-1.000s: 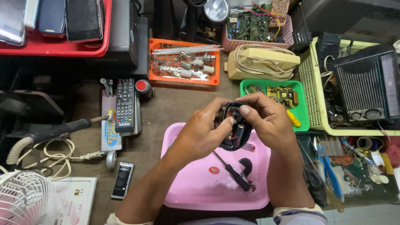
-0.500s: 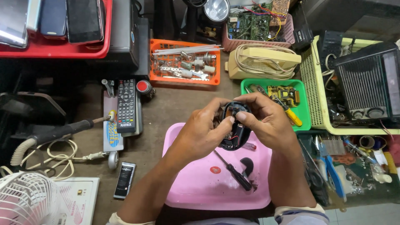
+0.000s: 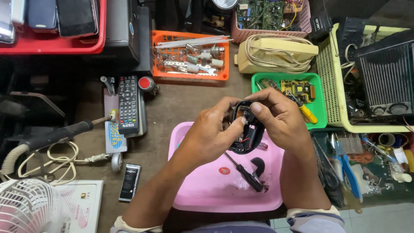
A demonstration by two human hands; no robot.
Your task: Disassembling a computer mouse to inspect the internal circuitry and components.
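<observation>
Clamped from both sides, an opened black computer mouse is held in a two-handed grip above the pink tray, with the left hand closed around its left edge and the right hand closed over its top and right edge. The mouse is kept in the air, over the far part of the tray, its inner side turned up toward the camera so that a small circuit board and thin red wiring are exposed. Its long axis is seen to run from near to far, slightly tilted, with the narrower far end under the right fingertips and the rounded near end pointed back toward the person. A black-handled screwdriver is left lying on the tray just below the hands, beside a loose black plastic piece. Several risks can be judged from this position: the thin wires could be torn loose if the shell is pried or twisted too hard, and the board could be dropped out if the shell is tipped further. Small parts, if shaken free, could be lost among the crowded surface, where a green tray of parts and an orange basket stand near. Whether any screws remain in place cannot be told.
</observation>
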